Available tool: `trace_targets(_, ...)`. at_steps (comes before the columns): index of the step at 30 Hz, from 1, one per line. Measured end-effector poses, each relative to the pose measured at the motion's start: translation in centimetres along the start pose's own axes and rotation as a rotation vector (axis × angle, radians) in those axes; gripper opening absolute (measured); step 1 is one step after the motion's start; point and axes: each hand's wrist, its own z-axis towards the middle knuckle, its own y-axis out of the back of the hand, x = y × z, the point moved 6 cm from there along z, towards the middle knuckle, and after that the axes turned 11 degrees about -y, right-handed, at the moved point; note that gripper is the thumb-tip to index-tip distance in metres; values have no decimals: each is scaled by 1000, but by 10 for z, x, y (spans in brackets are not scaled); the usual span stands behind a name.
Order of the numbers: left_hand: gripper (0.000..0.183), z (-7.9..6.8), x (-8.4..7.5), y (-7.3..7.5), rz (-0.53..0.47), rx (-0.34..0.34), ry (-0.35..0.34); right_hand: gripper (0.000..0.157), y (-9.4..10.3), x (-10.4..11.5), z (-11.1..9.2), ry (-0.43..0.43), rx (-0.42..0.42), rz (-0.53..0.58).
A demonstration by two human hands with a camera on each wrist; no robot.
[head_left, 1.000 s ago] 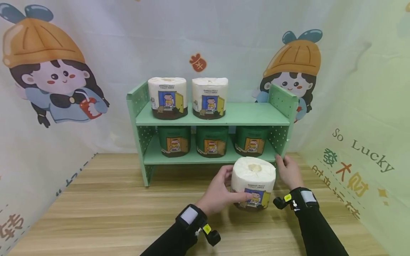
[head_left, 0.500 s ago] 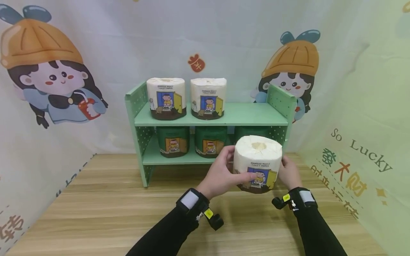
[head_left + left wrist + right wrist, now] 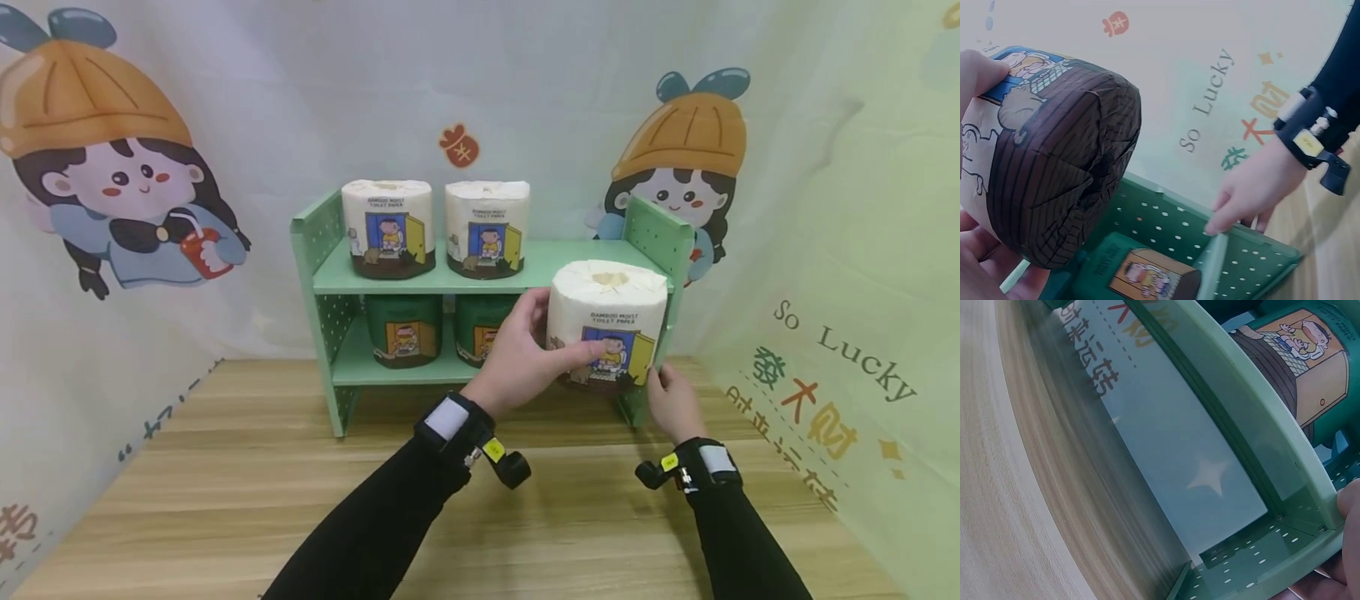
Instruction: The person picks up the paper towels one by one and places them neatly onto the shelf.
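My left hand [image 3: 517, 358] holds a white wrapped toilet roll [image 3: 592, 304], thumb across its printed front and fingers behind its left side. The roll hangs upright in front of the shelf's right part, its top overlapping the upper board in the head view. Its dark brown underside [image 3: 1085, 169] faces the left wrist camera. With thumb and fingers, my right hand [image 3: 675, 404] grips the front edge of the right side panel of the green two-tier shelf [image 3: 322, 254], level with the lower board. Two more white rolls [image 3: 388, 237] stand on the upper board.
Green-wrapped toilet rolls [image 3: 405, 329] stand on the lower board; the rightmost green roll [image 3: 1154, 275] is hidden by the held one in the head view. The shelf stands on a wooden table [image 3: 187, 483]. A printed cloth [image 3: 570, 108] hangs behind and at the sides.
The left hand has raised the white toilet roll from low before the shelf up to the upper board's height. The right hand stays at the shelf's side panel.
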Motion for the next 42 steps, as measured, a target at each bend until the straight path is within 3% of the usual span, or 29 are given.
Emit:
trace_targets(16, 74, 39, -16, 12, 48, -84, 9, 43, 0, -1, -1, 19, -10, 5)
trace_targets(23, 73, 44, -45, 12, 63, -119, 28, 43, 0, -1, -1, 23, -7, -3)
trace_targets(27, 74, 43, -49, 14, 90, -142, 51, 44, 0, -1, -1, 31, -6, 2)
trace_targets(34, 74, 48, -37, 20, 124, -182, 50, 45, -1, 0, -1, 29, 3, 12)
trace_targets(42, 81, 59, -7, 26, 269, -220, 62, 45, 0, 2, -4, 35, 7, 12)
